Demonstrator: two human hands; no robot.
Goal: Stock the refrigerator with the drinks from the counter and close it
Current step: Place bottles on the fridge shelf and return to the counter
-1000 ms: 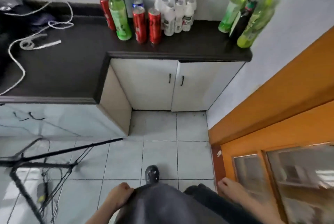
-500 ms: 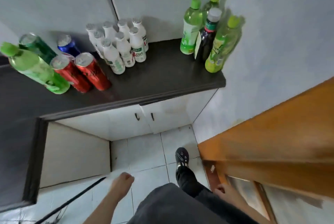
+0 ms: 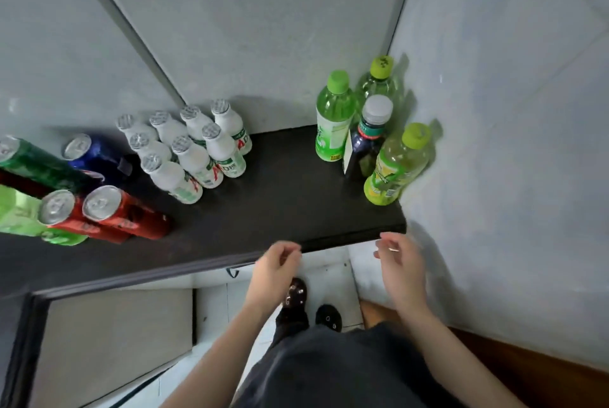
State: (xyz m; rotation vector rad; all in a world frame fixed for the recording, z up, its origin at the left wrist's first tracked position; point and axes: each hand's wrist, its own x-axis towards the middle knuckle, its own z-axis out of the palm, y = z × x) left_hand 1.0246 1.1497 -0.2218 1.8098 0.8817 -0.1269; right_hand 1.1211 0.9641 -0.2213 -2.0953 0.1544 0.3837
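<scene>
Matte black desk, foil-capped white bottles, glossy red cans, translucent green bottles, left hand, right hand loosely curled, empty

Now up from the sides: left hand and right hand, near the counter edge, fingers apparently loose.

Eight small white bottles cluster on the counter, beyond and left of the fingers of the left hand. Farther left, four cans show plainly: two red cans, one blue can and one green can. Beyond the fingers of the right hand stand three green-capped bottles and one dark bottle. One more green bottle is cut off at the far left.
</scene>
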